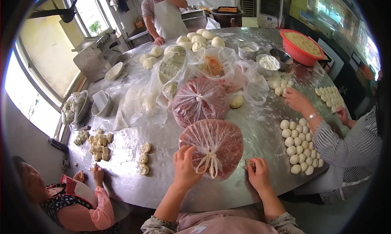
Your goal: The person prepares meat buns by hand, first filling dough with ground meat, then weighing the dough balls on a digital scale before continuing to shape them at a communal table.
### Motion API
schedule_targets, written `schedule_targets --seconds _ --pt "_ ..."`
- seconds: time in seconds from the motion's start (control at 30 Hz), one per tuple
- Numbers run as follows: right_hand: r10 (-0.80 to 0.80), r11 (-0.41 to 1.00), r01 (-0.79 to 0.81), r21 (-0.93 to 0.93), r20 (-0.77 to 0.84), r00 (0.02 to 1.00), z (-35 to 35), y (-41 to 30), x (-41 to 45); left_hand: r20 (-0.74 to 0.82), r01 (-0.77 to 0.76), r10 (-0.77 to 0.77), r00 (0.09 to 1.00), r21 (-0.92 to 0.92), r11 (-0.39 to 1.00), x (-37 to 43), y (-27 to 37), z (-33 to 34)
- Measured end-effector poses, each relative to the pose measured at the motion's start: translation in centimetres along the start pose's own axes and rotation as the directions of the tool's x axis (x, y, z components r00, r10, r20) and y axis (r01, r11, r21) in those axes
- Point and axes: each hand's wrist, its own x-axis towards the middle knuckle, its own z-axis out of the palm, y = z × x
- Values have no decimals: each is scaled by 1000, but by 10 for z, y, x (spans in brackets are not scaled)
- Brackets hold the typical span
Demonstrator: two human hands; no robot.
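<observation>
Before me on the steel table stands a tied clear plastic bag of reddish-brown filling. My left hand is at its near left side, fingers against the plastic beside the knotted ties. To the right of the bag, my right hand holds a small brownish lump between thumb and fingers, low over the tabletop. A second tied bag of red filling touches the first from behind. A small round dough piece lies right of that second bag.
Co-workers stand left, right and across the steel table. Rows of dough balls lie at right, cut dough pieces and shaped rounds at left. Farther back are large dough balls, flour bowls and a red basin.
</observation>
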Motion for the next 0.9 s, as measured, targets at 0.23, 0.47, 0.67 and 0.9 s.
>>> schedule_targets --seconds 0.23,0.47,0.67,0.9 --pt "-41 999 41 -29 16 999 10 9 -6 138 -61 48 989 96 993 26 -8 13" --pt "-79 995 78 -61 -18 997 11 9 -10 214 -153 129 968 99 983 35 -15 22" --pt "-79 995 74 -69 -84 993 22 16 -11 186 -197 192 964 8 980 41 -23 35" --pt "31 997 -32 68 12 999 11 14 0 171 -230 223 960 21 973 44 -14 25"
